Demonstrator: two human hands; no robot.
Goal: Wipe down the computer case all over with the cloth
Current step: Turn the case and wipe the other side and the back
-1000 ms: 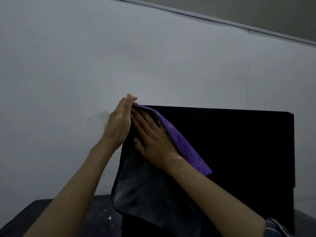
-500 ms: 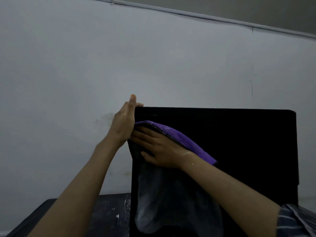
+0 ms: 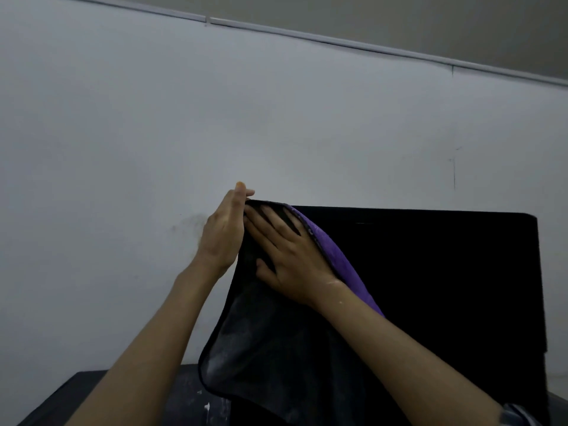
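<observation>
Right at the near edge, a striped sleeve peeks in below the case; to the case's lower left lies the dark, paint-flecked table it stands on; now the cloth, dark on the facing side and purple on the folded-back strip, hangs over the case's left end, draped from the top corner down towards the table; the right hand lies flat on the cloth, fingers spread and straight, pressing it against the case just below the top edge; the left hand stands edge-on at the case's top left corner, fingers straight and touching the cloth's upper edge; whether its thumb pinches the cloth there, I cannot tell; the case itself is upright, black, broad side on; behind the case, a pale wall, with a thin white strip running high above.
</observation>
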